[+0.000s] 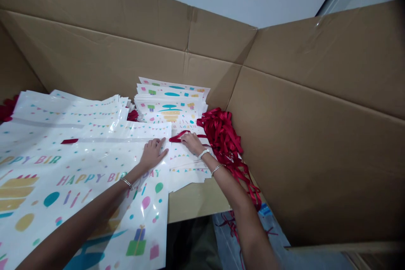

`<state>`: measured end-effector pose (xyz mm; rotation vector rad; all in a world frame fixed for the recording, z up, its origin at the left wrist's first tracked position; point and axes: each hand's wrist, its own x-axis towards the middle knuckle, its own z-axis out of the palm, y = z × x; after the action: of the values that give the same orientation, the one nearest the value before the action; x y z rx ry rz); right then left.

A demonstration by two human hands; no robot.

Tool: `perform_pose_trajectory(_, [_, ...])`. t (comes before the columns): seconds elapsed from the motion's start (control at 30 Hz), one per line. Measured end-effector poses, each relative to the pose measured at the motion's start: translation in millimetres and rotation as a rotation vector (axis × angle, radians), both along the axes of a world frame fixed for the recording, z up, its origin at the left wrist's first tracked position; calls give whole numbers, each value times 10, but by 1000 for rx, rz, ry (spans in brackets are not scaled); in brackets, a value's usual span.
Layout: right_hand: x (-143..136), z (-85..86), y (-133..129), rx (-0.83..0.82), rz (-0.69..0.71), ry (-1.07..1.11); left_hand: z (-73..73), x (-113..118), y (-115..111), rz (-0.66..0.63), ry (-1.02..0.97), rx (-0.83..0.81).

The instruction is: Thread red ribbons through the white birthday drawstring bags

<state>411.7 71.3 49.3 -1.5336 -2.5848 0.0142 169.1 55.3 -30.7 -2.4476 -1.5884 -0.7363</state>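
A large white plastic sheet or bag [114,156], printed "HAPPY BIRTHDAY" with balloons and gifts, lies face up on a pile of others like it. My left hand [153,154] rests on its upper right part, fingers spread beside a pale band that runs across it. A short red ribbon end [69,141] sticks out of the band's left end. At the band's right end, my right hand [192,142] pinches a looped red ribbon [178,138] between its fingers. Its fingertips are partly hidden.
A big heap of red ribbons [221,133] lies right of my right hand and hangs over the edge. Behind is a stack of folded printed sheets [172,103]. Tall cardboard walls [142,42] enclose the back and right side. Below right is a grey-blue surface with ribbon scraps.
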Motion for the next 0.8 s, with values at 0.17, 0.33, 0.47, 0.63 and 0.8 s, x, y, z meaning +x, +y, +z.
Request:
perform_pose_trajectory(0.17, [147,-242,-54,48,-116,128,-4,4,-1,13,-21,-2])
perform_pose_trajectory(0.33, [556,-420,-124,86,-230,230,0,10,-13,0,-49,17])
perform_pose_trajectory(0.47, [429,-449,-78,88,-228,176,-9,10,-6,-7,-70,17])
perform_pose_trajectory(0.63, [76,-455,1,94,-198,195,-5,2,-19,-20,-64,48])
perform_pose_trajectory(0.8, [92,-496,29,70,-244,482,36,-36,-30,-155,-51,50])
